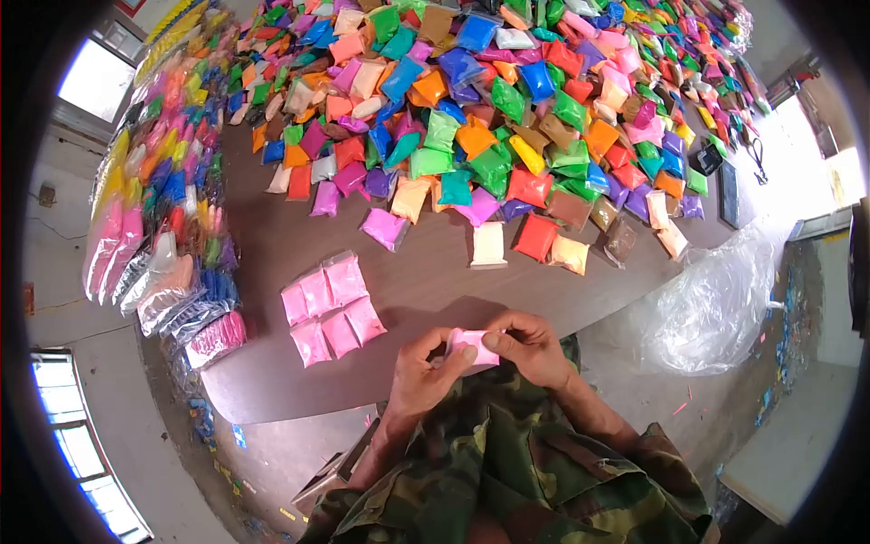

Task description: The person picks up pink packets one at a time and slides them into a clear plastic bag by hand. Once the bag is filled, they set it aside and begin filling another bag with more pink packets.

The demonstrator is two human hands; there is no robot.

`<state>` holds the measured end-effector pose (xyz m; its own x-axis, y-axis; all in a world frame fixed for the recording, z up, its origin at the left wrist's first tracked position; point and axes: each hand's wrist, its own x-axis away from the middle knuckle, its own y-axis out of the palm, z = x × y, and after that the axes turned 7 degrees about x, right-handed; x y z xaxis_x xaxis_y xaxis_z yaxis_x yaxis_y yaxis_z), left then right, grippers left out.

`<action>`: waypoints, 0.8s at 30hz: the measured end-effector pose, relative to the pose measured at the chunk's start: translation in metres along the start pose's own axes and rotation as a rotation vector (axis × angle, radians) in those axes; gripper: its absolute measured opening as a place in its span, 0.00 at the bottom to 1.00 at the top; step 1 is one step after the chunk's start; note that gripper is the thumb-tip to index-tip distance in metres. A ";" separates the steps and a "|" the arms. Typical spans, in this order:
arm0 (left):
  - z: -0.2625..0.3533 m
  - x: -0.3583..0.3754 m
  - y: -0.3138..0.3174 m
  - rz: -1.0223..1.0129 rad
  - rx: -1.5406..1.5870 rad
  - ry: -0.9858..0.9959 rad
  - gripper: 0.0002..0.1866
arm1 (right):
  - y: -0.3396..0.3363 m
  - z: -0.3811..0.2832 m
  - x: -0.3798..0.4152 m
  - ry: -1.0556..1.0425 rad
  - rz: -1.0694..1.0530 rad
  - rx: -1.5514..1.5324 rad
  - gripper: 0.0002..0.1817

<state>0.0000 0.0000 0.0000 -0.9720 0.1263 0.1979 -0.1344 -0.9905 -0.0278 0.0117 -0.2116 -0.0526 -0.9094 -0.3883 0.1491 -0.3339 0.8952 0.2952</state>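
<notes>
Far left, bundles of bagged coloured stuff (168,208); right of them, six pink packets (341,333) in two rows of three on the brown table (435,281); left hand (424,370) has thumb and fingers clamped on the left end of a pink packet (482,352), held at the table's near edge; right hand (535,352) pinches its right end; mixed-colour packets (489,172) pile up on the far side; clear plastic sheeting (711,304) bunches at right. Held packet looks light, soft, squashy; film probably slick; best pinched flat at both ends, since a hard squeeze could strain the seams.
</notes>
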 end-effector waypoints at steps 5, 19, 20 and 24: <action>-0.003 0.000 -0.006 0.000 -0.037 -0.032 0.11 | 0.005 -0.003 -0.002 0.035 0.040 0.039 0.10; -0.011 0.000 -0.008 -0.029 0.020 -0.116 0.12 | 0.004 -0.011 0.001 0.120 0.025 -0.037 0.14; -0.012 0.000 -0.009 -0.040 0.049 -0.107 0.12 | 0.004 -0.014 0.000 0.129 0.014 -0.039 0.14; -0.014 -0.003 -0.010 -0.054 0.027 -0.075 0.12 | -0.009 -0.014 0.001 0.170 -0.056 0.027 0.15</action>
<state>0.0018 0.0101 -0.0143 -0.9464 0.1760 0.2708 -0.1798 -0.9836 0.0110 0.0177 -0.2229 -0.0415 -0.8349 -0.4668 0.2918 -0.3911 0.8760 0.2824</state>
